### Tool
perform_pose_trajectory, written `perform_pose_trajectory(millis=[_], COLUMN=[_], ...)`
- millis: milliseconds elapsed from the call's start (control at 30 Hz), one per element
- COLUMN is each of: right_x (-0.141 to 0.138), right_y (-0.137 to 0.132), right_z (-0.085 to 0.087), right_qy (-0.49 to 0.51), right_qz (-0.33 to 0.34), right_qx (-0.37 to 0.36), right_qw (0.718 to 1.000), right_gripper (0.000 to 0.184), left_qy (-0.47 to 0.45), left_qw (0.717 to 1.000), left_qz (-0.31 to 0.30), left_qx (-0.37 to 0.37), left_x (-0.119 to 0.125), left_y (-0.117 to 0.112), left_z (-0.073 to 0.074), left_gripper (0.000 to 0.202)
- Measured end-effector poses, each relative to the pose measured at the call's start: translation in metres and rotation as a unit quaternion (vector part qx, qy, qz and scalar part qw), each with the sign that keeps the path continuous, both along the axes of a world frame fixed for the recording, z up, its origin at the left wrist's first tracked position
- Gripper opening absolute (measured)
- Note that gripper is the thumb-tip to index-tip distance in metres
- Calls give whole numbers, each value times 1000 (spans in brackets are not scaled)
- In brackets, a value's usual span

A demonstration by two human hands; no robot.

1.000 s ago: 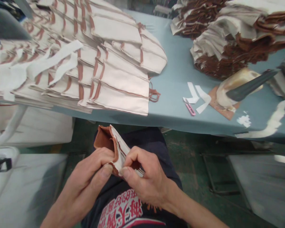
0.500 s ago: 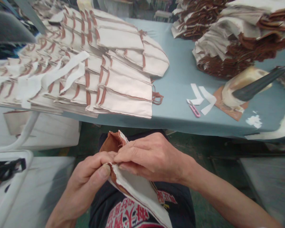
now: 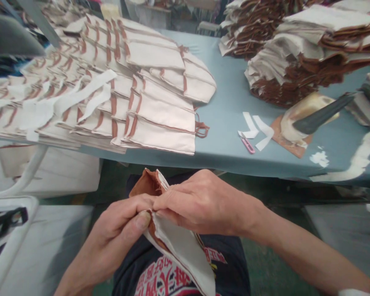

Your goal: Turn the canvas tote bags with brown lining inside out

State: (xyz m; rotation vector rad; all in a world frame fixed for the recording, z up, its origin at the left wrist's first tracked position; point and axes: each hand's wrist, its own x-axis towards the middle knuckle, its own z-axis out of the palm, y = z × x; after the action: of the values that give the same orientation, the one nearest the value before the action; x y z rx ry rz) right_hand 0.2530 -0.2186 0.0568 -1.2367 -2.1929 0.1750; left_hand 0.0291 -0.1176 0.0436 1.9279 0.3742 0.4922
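A cream fabric bag with brown trim [image 3: 179, 246] lies across my lap, below the table edge. My left hand [image 3: 117, 234] pinches its brown edge between thumb and fingers. My right hand [image 3: 200, 203] lies over the same edge with the fingers pressed together on the cloth, touching my left fingertips. The bag's brown lining [image 3: 146, 185] shows just above both hands, and its cream panel hangs down toward my shirt.
On the blue-grey table [image 3: 228, 102] a fanned stack of finished cream bags [image 3: 135, 94] fills the left. Heaps of brown-and-cream pieces [image 3: 299, 53] sit back right. A pink cutter [image 3: 247, 144], white strips [image 3: 259, 127] and a dark-handled tool [image 3: 320, 115] lie near the front edge.
My right hand swung over the top of the bag's edge, and the bag unfolded so its cream panel now hangs down my lap. My left hand kept its pinch.
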Motion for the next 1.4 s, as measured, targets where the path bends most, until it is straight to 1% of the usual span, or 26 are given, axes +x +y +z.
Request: perform_pose_trajectory(millis=[133,233,300,367,433,500,633,700,800,933,1033,1133,1233,1333,1400], right_x=[-2,-8,-12,-14,-15,-15,-16,-15,-14,-9,-7,-5,-4,-2,-2], right_y=[1,2,1,0,-2,-3,-4,-4,-3,-4,-7,-10,-11,-13,-14], right_z=[4,3,1,0,-1,0,-3,-6,-8,-3,3,4,3,4,6], right_qy=[11,22,39,72,124,192,316,342,347,330,299,262,245,221,197], right_qz=[-4,-41,-66,-79,-78,-74,-66,-46,-12,12,23,6,15,41,38], right_qx=[-12,3,23,21,-21,-90,-241,-291,-324,-328,-318,-269,-245,-226,-192], right_qw=[1000,999,997,994,989,974,915,892,880,885,900,927,938,948,961], right_gripper=[28,31,27,23,20,15,9,7,6,7,3,6,3,8,11], left_qy=[0,-6,-12,-20,-21,-22,-16,-13,-8,5,22,28,31,39,30], left_qw=[1000,1000,1000,999,999,1000,999,998,998,997,997,998,998,997,997], left_qz=[-17,-16,-8,-5,-8,-17,-37,-45,-52,-43,-42,-40,-50,-66,-67], left_qx=[8,15,26,31,23,9,-28,-42,-46,-56,-65,-34,-9,13,33], left_x=[-1,2,5,9,12,13,7,4,4,4,1,-7,-14,-16,-13], left_y=[0,-1,-1,-2,-2,-3,-6,-8,-10,-11,-10,-9,-9,-10,-10], left_z=[-1,1,5,8,9,6,-7,-10,-8,-1,-2,-9,-15,-13,-8], left_gripper=[36,30,28,27,29,31,34,34,32,34,34,35,34,33,31])
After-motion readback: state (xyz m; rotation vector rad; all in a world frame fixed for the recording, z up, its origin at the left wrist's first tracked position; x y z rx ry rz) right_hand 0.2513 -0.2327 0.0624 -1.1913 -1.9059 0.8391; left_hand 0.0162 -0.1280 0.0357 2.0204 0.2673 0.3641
